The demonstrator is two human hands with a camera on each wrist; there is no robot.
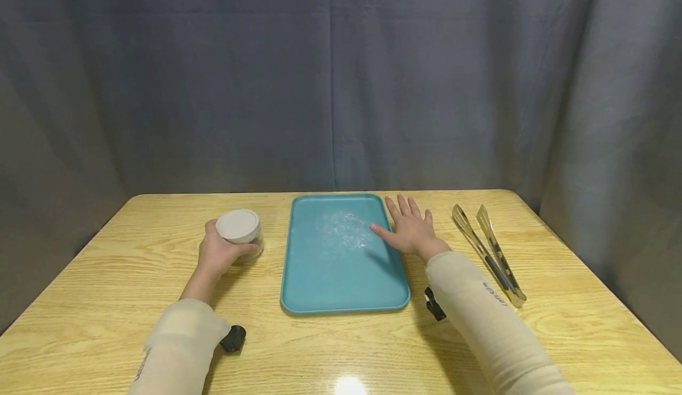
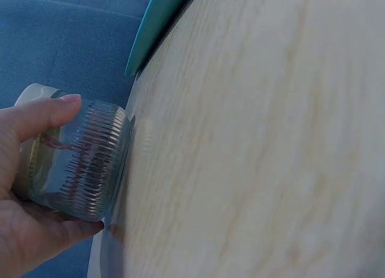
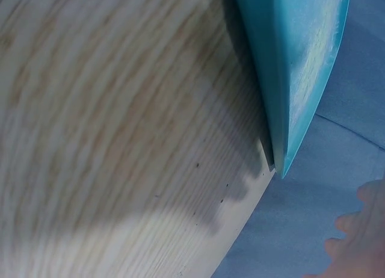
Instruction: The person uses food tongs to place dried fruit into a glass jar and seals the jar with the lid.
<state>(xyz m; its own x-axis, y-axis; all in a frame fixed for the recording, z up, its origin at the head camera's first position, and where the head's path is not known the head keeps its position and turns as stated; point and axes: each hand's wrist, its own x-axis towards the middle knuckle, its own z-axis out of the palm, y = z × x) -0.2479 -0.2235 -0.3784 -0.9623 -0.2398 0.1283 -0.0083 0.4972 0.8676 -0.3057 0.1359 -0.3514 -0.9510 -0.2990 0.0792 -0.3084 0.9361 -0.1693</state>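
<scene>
A small glass jar (image 1: 242, 236) with a white lid stands on the wooden table (image 1: 160, 265) left of a teal tray (image 1: 319, 276). My left hand (image 1: 218, 253) grips the jar from the near side; the left wrist view shows thumb and fingers curled round the ribbed glass jar (image 2: 84, 163). My right hand (image 1: 407, 226) lies flat with fingers spread at the tray's right edge, the thumb tip on the tray. A white powdery smear (image 1: 346, 229) covers the tray's far middle. The tray's edge (image 3: 289, 79) appears in the right wrist view, with the fingertips (image 3: 355, 230) at the lower right.
Metal tongs (image 1: 490, 250) lie on the table to the right of my right hand. A grey curtain hangs behind the table. Small black wrist mounts (image 1: 233, 337) sit at both forearms.
</scene>
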